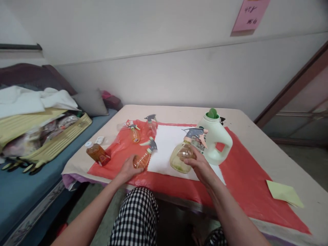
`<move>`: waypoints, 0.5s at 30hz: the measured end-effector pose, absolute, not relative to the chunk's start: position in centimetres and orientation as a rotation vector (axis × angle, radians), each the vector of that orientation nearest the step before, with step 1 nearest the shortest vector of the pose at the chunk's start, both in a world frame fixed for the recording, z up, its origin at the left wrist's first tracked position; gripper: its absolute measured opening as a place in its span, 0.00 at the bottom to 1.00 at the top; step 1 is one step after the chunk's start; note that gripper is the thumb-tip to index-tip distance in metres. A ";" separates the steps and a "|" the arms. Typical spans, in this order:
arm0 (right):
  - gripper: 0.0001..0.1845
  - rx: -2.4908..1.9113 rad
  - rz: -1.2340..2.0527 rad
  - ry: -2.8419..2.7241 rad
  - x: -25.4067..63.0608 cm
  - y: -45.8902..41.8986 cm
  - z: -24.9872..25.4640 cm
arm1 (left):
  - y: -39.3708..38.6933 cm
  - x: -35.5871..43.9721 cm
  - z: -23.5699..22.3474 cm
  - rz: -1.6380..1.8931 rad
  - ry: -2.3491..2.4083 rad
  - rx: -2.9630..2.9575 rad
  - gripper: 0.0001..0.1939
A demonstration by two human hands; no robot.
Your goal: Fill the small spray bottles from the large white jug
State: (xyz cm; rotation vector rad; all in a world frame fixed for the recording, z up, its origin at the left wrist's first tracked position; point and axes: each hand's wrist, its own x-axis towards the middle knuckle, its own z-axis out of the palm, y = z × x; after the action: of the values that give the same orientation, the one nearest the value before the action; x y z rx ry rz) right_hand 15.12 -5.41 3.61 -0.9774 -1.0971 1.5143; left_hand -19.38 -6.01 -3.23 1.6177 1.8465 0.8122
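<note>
My left hand (pixel 130 169) is wrapped round the lower part of a clear, ribbed spray bottle (pixel 142 160) with a grey and white trigger head. It is tilted over the red sheet. In my right hand (pixel 199 163) is a wider, see-through spray bottle (pixel 177 159) with a grey and pink trigger head and a little greenish matter at its bottom. Its base is over the white sheet (pixel 164 143). Just behind my right hand stands a pale green jug (pixel 217 143) with a handle and a green piece in its mouth.
Two more spray bottles, one small and orange (pixel 135 134) and one clear (pixel 151 125), are at the back left. A bottle of amber liquid (pixel 98 154) leans at the left. A red sheet (pixel 246 177) covers much of the table; yellow paper (pixel 284 193) lies right. A bed (pixel 23 194) adjoins.
</note>
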 end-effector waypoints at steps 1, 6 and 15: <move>0.35 -0.979 1.513 -1.092 15.2 -5.3 3.6 | -5.0 -19.5 -3.3 0.900 1.877 1.542 0.32; 0.36 -0.955 1.518 -1.041 15.4 -4.9 3.5 | 1.5 -18.5 -3.1 1.229 1.898 1.353 0.27; 0.37 -0.989 1.547 -1.048 15.6 -4.8 2.9 | 6.7 -14.3 -5.0 1.262 1.953 1.200 0.38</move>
State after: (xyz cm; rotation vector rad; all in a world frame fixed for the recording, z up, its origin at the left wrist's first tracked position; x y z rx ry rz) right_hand 15.56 -4.76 2.94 -0.9889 -1.0483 1.5469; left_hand -14.29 6.71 -4.99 1.1996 1.9527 1.2621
